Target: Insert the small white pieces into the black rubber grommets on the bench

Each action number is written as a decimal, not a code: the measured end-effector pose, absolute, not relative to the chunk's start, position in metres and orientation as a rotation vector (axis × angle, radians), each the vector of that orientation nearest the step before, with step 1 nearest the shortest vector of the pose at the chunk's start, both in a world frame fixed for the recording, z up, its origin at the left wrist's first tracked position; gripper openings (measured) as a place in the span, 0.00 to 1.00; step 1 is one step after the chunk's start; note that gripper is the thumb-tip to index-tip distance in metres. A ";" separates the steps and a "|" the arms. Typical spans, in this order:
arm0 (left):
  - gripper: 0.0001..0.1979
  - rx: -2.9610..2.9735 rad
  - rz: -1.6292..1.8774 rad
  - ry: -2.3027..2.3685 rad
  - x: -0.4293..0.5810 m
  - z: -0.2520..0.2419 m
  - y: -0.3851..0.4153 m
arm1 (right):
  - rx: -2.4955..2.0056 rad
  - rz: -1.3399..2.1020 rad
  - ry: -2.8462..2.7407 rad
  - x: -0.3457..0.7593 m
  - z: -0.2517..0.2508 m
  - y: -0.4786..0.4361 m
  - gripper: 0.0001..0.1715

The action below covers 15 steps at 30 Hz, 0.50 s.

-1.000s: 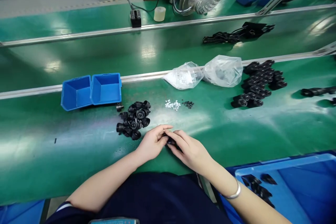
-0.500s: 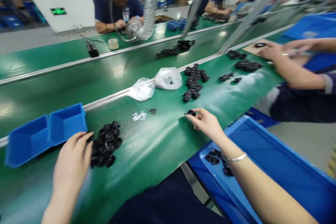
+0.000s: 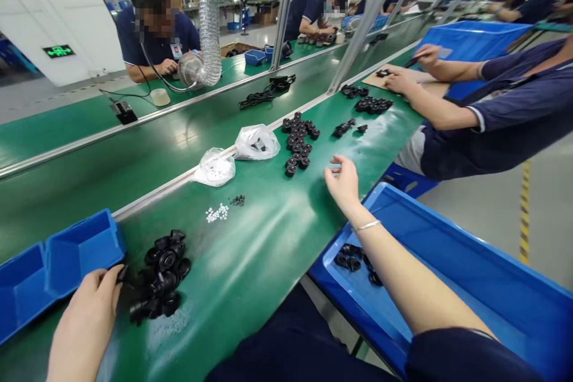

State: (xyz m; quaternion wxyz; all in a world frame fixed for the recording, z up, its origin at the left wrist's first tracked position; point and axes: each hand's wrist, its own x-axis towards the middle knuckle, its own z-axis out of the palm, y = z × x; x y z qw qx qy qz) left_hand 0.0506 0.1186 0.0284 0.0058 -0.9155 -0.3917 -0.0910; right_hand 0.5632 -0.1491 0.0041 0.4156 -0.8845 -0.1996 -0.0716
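Observation:
At the left, my left hand (image 3: 87, 316) is closed in a pinch on a small black plastic part (image 3: 122, 274), mostly covered by the fingers. Beside it lies a heap of round black plastic parts (image 3: 163, 271) on the green bench top (image 3: 233, 262). My right hand (image 3: 344, 184) hovers over the bench's right side, fingers loosely curled and a little apart, with no part visible in them. A cluster of similar black parts (image 3: 298, 143) lies just to the left of it.
Two blue bins (image 3: 85, 250) stand at the left. White bits (image 3: 217, 213) and dark bits (image 3: 238, 200) lie mid-bench, near two plastic bags (image 3: 257, 143). Under my right forearm is a blue tray (image 3: 430, 250) with black parts. A co-worker (image 3: 474, 95) works at the right; others sit opposite.
The view has turned, shifting the bench things left. The black part seen in my right hand no longer shows there. My left hand has drawn back from the heap with a part.

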 end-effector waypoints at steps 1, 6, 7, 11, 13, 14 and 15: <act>0.24 -2.807 -0.205 -1.218 0.050 0.029 0.117 | -2.176 -0.144 -0.585 0.549 0.007 -0.145 0.22; 0.22 -2.670 -0.156 -1.306 0.050 0.026 0.107 | -1.819 0.404 -1.369 0.463 0.014 -0.102 0.06; 0.22 -2.673 -0.169 -1.302 0.049 0.026 0.106 | -1.790 0.453 -1.484 0.448 0.013 -0.091 0.05; 0.17 -2.755 -0.289 -1.367 0.039 0.028 0.106 | -1.808 0.436 -1.616 0.406 0.007 -0.050 0.04; 0.13 -2.784 -0.491 -1.570 0.034 0.036 0.102 | -1.853 0.393 -1.620 0.395 0.003 -0.037 0.05; 0.12 -2.793 -0.654 -1.731 0.034 0.042 0.098 | -1.882 0.371 -1.611 0.391 0.001 -0.033 0.06; 0.12 -2.798 -0.860 -1.920 0.036 0.049 0.091 | -1.912 0.349 -1.596 0.388 -0.001 -0.030 0.06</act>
